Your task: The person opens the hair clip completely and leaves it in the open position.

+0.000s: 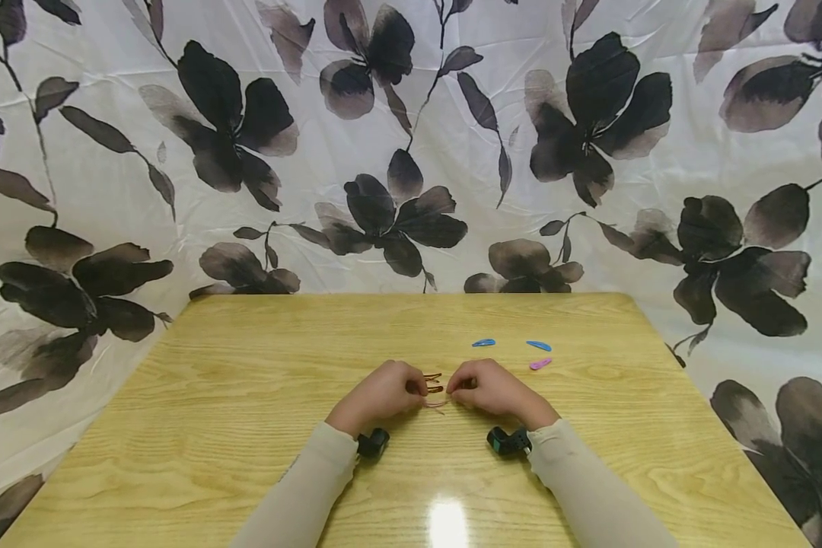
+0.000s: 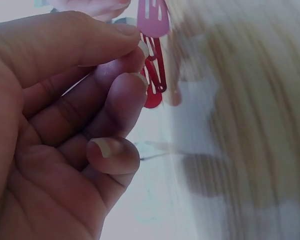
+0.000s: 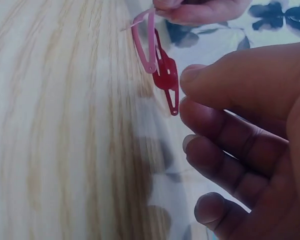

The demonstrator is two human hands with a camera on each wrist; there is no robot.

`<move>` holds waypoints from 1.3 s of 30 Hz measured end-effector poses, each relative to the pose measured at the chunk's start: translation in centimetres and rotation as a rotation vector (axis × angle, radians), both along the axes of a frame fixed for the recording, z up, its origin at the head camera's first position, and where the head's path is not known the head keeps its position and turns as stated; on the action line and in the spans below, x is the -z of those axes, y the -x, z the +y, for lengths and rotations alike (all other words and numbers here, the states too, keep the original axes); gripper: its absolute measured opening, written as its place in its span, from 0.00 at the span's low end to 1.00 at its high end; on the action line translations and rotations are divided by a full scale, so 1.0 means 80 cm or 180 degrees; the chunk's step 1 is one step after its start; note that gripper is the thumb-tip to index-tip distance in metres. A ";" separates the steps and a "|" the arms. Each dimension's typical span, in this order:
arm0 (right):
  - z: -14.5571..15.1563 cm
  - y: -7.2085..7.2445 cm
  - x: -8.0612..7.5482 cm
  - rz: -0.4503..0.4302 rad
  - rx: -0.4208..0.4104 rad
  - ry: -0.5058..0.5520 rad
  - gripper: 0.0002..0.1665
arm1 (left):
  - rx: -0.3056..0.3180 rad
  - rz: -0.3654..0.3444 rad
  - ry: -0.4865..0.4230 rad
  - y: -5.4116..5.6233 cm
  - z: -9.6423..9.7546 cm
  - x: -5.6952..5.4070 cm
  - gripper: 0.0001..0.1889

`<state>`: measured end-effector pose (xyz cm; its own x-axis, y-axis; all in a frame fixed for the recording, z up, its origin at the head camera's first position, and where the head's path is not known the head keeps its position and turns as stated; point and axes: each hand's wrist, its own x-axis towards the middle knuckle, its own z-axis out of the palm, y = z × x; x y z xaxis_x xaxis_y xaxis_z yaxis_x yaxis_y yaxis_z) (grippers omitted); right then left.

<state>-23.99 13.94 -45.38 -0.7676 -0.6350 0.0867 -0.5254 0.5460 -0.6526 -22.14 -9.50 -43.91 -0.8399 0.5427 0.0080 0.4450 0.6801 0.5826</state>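
A pink snap hair clip [image 1: 436,404] is between the two hands, its strips spread apart. The left hand [image 1: 387,388] pinches its wide end at the fingertips; the clip's narrow end [image 3: 150,67] points toward the right hand [image 1: 495,388]. The right thumb and index fingertip are close together just beside the clip, with nothing seen between them, and the other fingers are loosely bent. Beyond the pink clip, red snap hair clips [image 1: 434,389] lie on the table; they also show as red clips [image 2: 152,97] past the left fingertips.
Two blue hair clips, a left one [image 1: 483,343] and a right one [image 1: 539,345], lie farther back on the wooden table [image 1: 281,342]. A purple-pink hair clip [image 1: 540,364] lies nearer the right hand. Flower-patterned cloth [image 1: 479,251] hangs behind the table.
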 end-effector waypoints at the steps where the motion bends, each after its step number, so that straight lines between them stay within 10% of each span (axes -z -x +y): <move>1: 0.000 0.000 -0.001 0.0004 0.0010 -0.0005 0.06 | -0.0006 -0.0004 -0.0011 0.001 0.001 0.000 0.02; 39: 0.042 0.041 -0.025 0.0224 0.0609 -0.0213 0.12 | -0.0317 0.0110 0.0216 0.055 0.076 -0.033 0.14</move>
